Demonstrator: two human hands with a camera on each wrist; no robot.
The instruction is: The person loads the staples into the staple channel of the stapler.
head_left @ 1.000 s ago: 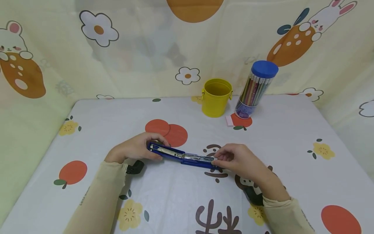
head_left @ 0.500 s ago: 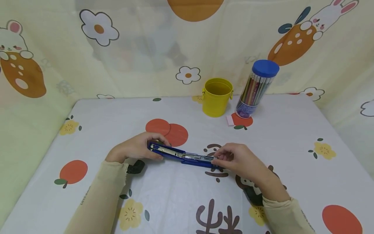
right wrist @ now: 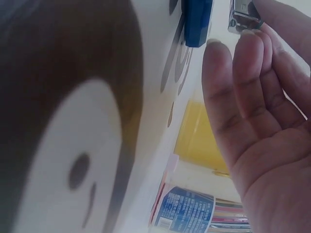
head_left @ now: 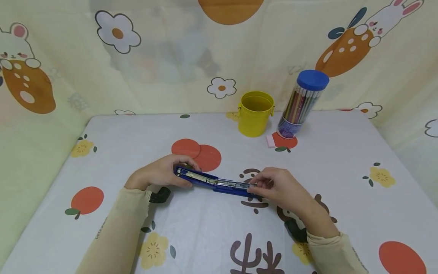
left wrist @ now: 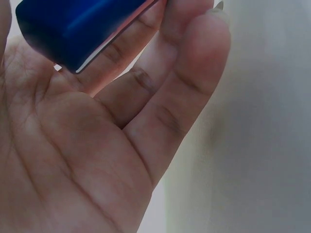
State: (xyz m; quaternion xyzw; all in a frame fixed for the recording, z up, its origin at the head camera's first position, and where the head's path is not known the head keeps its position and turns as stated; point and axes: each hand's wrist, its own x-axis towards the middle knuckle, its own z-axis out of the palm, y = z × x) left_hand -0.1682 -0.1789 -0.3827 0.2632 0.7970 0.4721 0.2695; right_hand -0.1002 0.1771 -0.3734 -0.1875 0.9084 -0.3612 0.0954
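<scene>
A blue stapler (head_left: 215, 185) is folded wide open between the two hands in the head view, its metal inside facing up. The left hand (head_left: 162, 173) grips its left end, thumb on the near side and fingers round the far side. In the left wrist view the blue end of the stapler (left wrist: 73, 34) lies over the palm. At the other end the right hand (head_left: 278, 186) pinches the tip of the metal staple rail (right wrist: 243, 17) between thumb and fingers. The right wrist view shows the blue base (right wrist: 197, 24) beside that rail, apart from it.
Behind the hands stands a yellow bucket (head_left: 253, 121), with a blue-lidded tub of pencils (head_left: 299, 108) to its right. A small pink eraser (head_left: 270, 141) lies in front of them on the patterned tablecloth (head_left: 137, 137). A printed curtain (head_left: 164, 68) hangs at the back.
</scene>
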